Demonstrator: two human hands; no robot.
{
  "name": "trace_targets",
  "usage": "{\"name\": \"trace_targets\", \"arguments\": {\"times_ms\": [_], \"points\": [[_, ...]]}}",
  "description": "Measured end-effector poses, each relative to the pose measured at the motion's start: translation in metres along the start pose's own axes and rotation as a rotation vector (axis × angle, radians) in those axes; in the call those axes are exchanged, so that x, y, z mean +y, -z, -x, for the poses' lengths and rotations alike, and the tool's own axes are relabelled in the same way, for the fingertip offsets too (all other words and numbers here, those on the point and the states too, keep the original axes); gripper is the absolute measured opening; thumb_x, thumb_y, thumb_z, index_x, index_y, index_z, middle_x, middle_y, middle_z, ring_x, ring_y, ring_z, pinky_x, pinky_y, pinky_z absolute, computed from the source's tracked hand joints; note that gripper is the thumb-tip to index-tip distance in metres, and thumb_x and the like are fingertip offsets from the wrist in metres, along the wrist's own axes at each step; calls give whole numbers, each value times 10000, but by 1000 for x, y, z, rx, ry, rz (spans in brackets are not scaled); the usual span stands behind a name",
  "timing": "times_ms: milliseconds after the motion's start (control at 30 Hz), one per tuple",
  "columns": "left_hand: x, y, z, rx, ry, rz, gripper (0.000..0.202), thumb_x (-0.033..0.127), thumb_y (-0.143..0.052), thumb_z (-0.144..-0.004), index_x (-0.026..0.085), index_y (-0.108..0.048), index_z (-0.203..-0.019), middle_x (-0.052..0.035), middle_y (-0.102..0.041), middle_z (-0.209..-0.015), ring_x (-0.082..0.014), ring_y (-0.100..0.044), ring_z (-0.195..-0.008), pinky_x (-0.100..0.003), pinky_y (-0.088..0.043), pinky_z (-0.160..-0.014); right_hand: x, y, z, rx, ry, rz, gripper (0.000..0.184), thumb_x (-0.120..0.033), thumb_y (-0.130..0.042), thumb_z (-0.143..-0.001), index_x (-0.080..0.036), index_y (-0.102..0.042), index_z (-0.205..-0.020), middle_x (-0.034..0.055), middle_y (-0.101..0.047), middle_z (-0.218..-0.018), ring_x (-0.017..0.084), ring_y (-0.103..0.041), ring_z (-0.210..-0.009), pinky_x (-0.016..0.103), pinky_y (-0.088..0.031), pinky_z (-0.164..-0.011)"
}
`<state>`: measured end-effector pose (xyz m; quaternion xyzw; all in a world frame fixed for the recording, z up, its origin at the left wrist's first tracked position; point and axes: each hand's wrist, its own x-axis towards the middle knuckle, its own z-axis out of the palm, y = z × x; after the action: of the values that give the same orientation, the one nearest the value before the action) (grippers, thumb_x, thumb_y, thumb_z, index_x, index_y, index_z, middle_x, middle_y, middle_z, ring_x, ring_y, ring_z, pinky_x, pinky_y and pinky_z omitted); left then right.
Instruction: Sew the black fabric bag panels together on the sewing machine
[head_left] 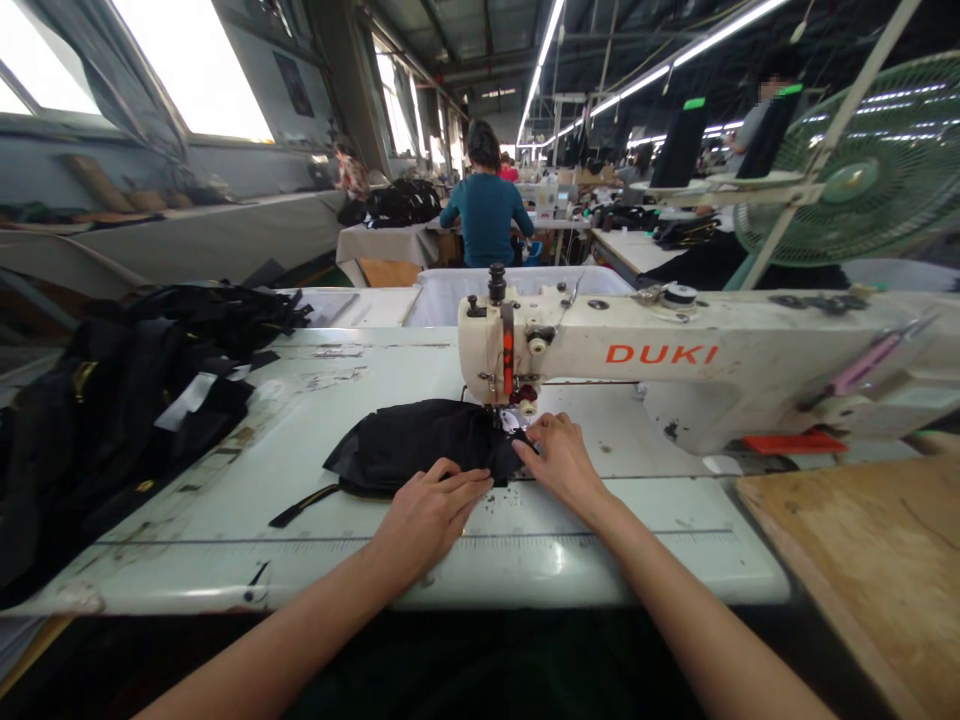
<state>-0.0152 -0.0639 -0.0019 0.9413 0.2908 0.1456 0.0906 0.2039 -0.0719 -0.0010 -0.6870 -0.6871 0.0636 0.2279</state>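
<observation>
A black fabric pouch point(420, 440) lies on the pale sewing table, its right end under the needle and presser foot point(511, 418) of a white sewing machine point(585, 335). A thin black strap point(304, 506) sticks out from its left end. My left hand point(437, 505) rests on the pouch's near edge with its fingers stretched out flat. Just right of the needle, my right hand point(561, 458) pinches the pouch's right end between thumb and fingers. The fabric right at the needle is partly hidden by the machine head and my fingers.
Black fabric pieces with straps and white labels point(127, 400) are heaped at the left. A wooden board point(870, 560) lies at the right. Behind the machine stand a white bin point(525, 283), thread cones point(679, 145) and a green fan point(862, 180). A person in teal point(486, 220) sits ahead.
</observation>
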Motion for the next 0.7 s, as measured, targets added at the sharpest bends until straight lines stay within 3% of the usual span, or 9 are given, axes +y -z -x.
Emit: {"name": "trace_targets", "arguments": {"times_ms": [100, 233, 367, 467, 600, 700], "points": [[-1, 4, -2, -19, -29, -5, 294, 174, -488, -951, 227, -604, -1216, -15, -628, -1285, -238, -536, -1006, -352, -452, -754, 5, 2, 0, -20, -12, -16, 232, -294, -616, -894, -191, -636, -687, 43, -627, -851, 227, -532, -912, 315, -342, -794], [-4, 9, -7, -22, -85, 7, 262, 159, -529, -910, 225, -619, -1147, -14, -625, -1287, -239, -528, -1074, -388, -405, -867, 8, 1, 4, -10, -13, -19, 185, -274, -619, -885, -189, -598, -722, 31, -619, -843, 221, -536, -903, 303, -345, -786], [-11, 12, -15, -25, -183, 52, 208, 163, -543, -902, 212, -613, -1092, -33, -621, -1287, -246, -422, -1293, -455, -205, -1081, 5, 0, 7, 9, -3, -13, 165, -233, -606, -877, -191, -561, -724, 29, -614, -835, 225, -538, -888, 315, -341, -792], [-18, 12, -20, -37, -221, 107, 163, 188, -568, -905, 215, -605, -1061, -51, -609, -1301, -240, -386, -1344, -458, -104, -1121, -3, -1, 7, 7, -13, -11, 159, -203, -598, -863, -198, -541, -714, 23, -602, -762, 219, -548, -813, 306, -345, -729], [-27, 12, -23, -55, -234, 182, 127, 210, -558, -929, 241, -612, -1041, -39, -617, -1285, -234, -432, -1307, -439, -134, -1101, -16, -4, 4, -20, -54, -33, 152, -213, -613, -846, -205, -544, -711, 7, -598, -686, 186, -552, -652, 274, -323, -588], [-31, 12, -23, -64, -232, 215, 126, 211, -546, -942, 249, -611, -1043, -25, -658, -1191, -214, -474, -1256, -401, -194, -1085, -23, -8, 3, -43, -45, -65, 159, -239, -636, -848, -210, -574, -704, -3, -618, -693, 173, -563, -628, 269, -336, -570]]}}
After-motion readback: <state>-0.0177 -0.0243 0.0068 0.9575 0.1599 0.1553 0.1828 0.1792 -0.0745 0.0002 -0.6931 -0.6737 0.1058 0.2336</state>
